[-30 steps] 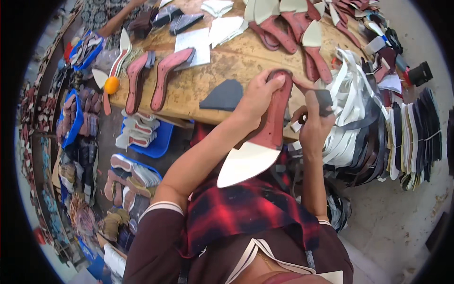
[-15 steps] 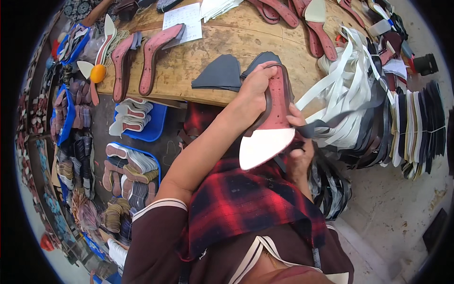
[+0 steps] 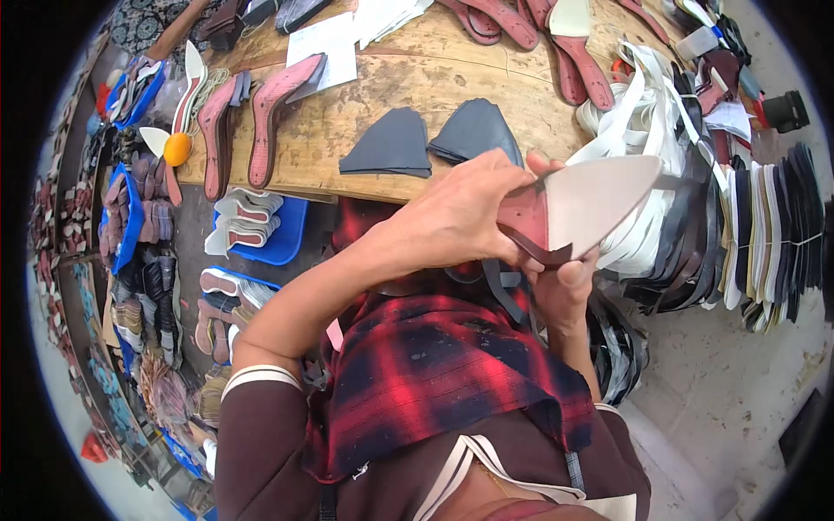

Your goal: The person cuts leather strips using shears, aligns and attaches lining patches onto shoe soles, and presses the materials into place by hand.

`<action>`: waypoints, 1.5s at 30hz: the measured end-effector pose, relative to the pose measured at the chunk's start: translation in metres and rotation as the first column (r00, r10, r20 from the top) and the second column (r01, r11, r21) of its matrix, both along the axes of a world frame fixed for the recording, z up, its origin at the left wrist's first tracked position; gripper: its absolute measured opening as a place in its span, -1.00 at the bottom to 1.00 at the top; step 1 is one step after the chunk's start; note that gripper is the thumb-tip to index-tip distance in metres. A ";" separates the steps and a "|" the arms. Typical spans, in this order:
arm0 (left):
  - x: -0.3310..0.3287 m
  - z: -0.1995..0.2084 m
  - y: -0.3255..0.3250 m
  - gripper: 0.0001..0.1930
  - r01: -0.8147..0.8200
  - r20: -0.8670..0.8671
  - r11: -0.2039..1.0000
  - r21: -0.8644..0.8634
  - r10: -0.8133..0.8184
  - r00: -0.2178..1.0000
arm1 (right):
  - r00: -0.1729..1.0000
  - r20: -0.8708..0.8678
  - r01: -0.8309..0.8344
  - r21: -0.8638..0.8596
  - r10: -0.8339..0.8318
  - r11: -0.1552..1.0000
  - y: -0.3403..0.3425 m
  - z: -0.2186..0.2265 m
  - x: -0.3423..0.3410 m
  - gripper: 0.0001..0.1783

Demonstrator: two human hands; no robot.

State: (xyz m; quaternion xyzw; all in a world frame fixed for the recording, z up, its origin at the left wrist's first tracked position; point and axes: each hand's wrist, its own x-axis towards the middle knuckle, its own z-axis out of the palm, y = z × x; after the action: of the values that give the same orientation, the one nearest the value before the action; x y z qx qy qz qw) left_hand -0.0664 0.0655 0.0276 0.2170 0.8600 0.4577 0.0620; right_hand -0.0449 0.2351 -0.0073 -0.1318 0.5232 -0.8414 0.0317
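I hold a shoe insole above the front edge of the workbench, its broad white toe part pointing right and slightly away. My left hand is closed round its red section and covers the heel end. A narrow dark strip runs along the near edge of the red section, and a dark band hangs below the hands. Closed at that edge, my right hand pinches the insole and strip between thumb and fingers, some of them hidden underneath. Behind my left hand lie two stacks of dark grey toe-shaped pieces.
The wooden workbench carries more red insoles and a paper sheet. White and dark strips hang over its right side beside bundled strips. An orange ball-like thing is at left; blue trays of insoles stand below.
The insole has turned so its toe swings from near-left to the right. My left hand has shifted from the heel to the middle, and my right hand has come to the near edge.
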 end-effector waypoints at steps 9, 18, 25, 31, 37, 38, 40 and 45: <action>-0.012 0.010 0.002 -0.34 0.326 0.206 0.944 -0.045 -0.311 0.928 | 0.840 0.430 0.209 0.305 -0.330 0.929 0.034 0.013 -0.037 -0.86; -0.017 -0.021 0.015 -0.13 0.234 0.210 0.966 0.109 -0.252 0.945 | 0.978 0.045 0.106 0.732 -0.203 0.673 0.059 -0.025 -0.062 -0.78; -0.017 -0.038 -0.006 -0.09 0.191 0.141 0.980 0.062 -0.198 0.970 | 0.864 0.501 -0.195 0.443 -0.061 0.875 0.058 -0.021 -0.019 -0.45; -0.003 -0.032 -0.020 -0.18 0.284 0.098 0.959 -0.006 -0.282 0.955 | 0.680 0.727 -0.127 -0.014 0.098 0.992 0.043 -0.020 -0.021 -0.75; 0.002 -0.031 -0.028 -0.20 0.264 0.075 0.963 -0.047 -0.260 0.963 | 0.700 0.682 -0.260 -0.031 0.211 0.965 0.043 -0.017 -0.033 -0.77; 0.002 -0.033 -0.031 -0.17 0.207 0.072 0.978 -0.027 -0.205 0.976 | 0.705 0.638 -0.365 -0.046 0.309 0.930 0.047 -0.015 -0.034 -0.75; 0.000 -0.036 -0.033 -0.15 0.152 0.069 0.988 -0.005 -0.152 0.986 | 0.741 0.641 -0.346 0.112 0.198 0.931 0.043 -0.006 -0.028 -0.70; 0.003 -0.033 -0.028 -0.12 0.159 0.131 0.987 -0.002 -0.157 0.979 | 0.718 0.657 -0.312 0.011 0.228 0.950 0.043 -0.005 -0.014 -0.65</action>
State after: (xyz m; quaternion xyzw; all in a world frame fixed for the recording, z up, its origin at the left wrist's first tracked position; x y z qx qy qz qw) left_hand -0.0629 0.0376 -0.0054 0.2539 0.8369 0.4592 0.1555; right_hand -0.0590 0.2783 -0.0127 0.0945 0.5046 -0.7875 0.3409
